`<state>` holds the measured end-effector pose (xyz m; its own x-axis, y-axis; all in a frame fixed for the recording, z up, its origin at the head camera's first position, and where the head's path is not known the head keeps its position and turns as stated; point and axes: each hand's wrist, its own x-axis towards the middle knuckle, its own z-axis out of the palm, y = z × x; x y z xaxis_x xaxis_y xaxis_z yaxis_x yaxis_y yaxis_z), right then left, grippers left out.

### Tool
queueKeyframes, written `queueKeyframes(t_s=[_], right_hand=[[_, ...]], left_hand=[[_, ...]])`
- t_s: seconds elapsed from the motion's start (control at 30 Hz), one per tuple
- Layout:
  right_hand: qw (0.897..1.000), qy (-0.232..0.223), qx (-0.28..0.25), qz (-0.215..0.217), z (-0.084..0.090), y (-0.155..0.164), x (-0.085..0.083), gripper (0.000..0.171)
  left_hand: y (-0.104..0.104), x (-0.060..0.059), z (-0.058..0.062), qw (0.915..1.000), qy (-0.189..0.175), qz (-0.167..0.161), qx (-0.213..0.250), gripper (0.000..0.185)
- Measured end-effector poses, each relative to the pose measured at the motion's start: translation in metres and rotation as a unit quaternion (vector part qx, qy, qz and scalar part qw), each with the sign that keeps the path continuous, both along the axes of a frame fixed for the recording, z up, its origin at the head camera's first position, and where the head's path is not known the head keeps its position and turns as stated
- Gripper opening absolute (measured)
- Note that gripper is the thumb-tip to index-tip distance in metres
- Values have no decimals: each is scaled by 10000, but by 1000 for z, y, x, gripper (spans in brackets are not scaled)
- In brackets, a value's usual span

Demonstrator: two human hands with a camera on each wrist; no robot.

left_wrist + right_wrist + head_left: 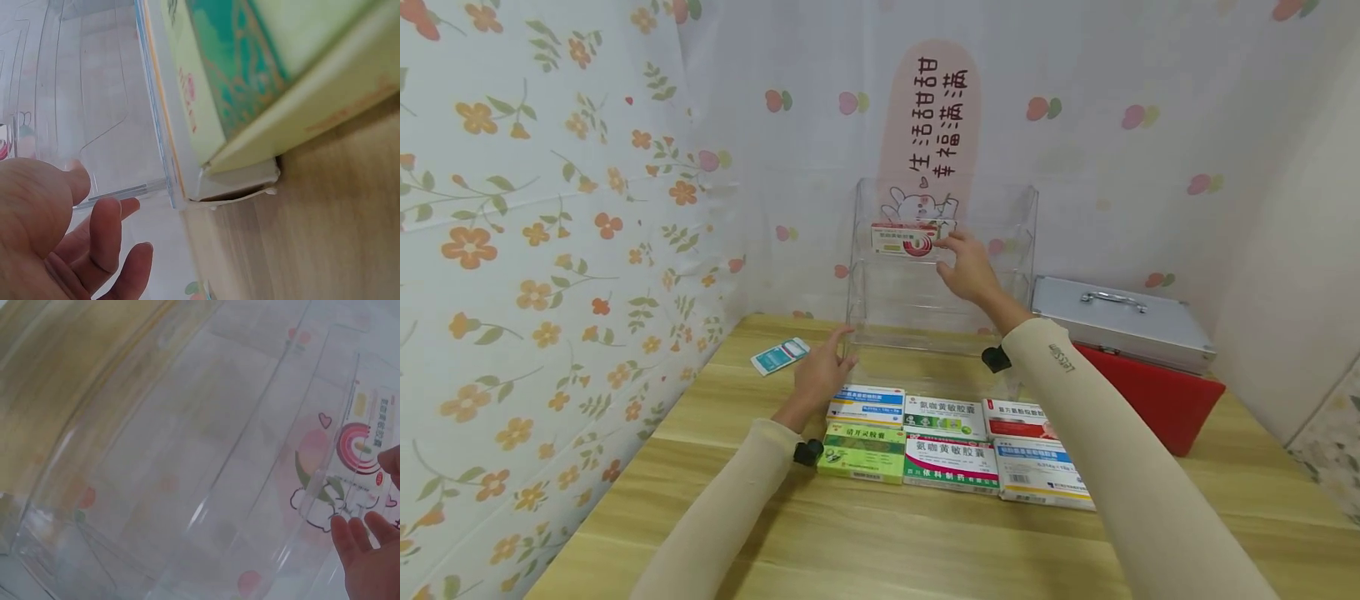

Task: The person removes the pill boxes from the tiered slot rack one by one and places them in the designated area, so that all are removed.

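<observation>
A clear acrylic tiered rack (880, 287) stands at the back of the wooden table (850, 542). A white and red medicine box (904, 237) lies on its top tier. My right hand (953, 248) is raised to that tier, its straight fingers touching the box's right end. In the right wrist view the box (365, 444) shows through the acrylic, above my fingers (359, 534). My left hand (838, 352) rests with relaxed fingers against the rack's lower left corner and holds nothing. The left wrist view shows its spread fingers (106, 228) beside the acrylic edge (150, 112).
Several medicine boxes lie in two rows before the rack, among them a green one (861, 452) and a white and blue one (1043, 473). A small teal packet (780, 356) lies at the left. On the right a silver case (1120, 321) sits on a red box (1157, 400). Floral walls close in.
</observation>
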<state>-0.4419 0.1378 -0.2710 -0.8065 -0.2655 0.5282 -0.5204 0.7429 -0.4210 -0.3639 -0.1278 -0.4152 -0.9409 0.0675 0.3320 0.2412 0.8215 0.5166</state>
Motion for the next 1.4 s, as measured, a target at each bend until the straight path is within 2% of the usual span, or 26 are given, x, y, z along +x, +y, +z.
queueKeyframes(t_s=[0.27, 0.63, 0.8, 0.9, 1.1, 1.27, 1.4], right_hand=[[9966, -549, 609, 113, 5, 5, -9, 49], [9922, -911, 824, 229, 8, 6, -15, 61], [9895, -1007, 1001, 268, 7, 5, -17, 70], [9896, -1028, 946, 340, 8, 1, -18, 71], [9897, -1202, 667, 403, 9, -9, -17, 70], [9943, -955, 267, 380, 9, -12, -18, 61], [9980, -569, 108, 272, 11, -11, -19, 50]], left_hand=[[3, 2, -3, 10000, -48, -74, -5, 55], [8, 2, -5, 9999, -73, -109, -30, 54], [8, 1, -6, 9997, 36, -102, -230, 53], [6, 1, -5, 9995, 138, -5, -301, 52], [4, -1, -3, 9995, 37, 46, -296, 52], [2, -2, -2, 9995, 15, 84, -315, 52], [1, -3, -2, 9993, 2, 119, -344, 52]])
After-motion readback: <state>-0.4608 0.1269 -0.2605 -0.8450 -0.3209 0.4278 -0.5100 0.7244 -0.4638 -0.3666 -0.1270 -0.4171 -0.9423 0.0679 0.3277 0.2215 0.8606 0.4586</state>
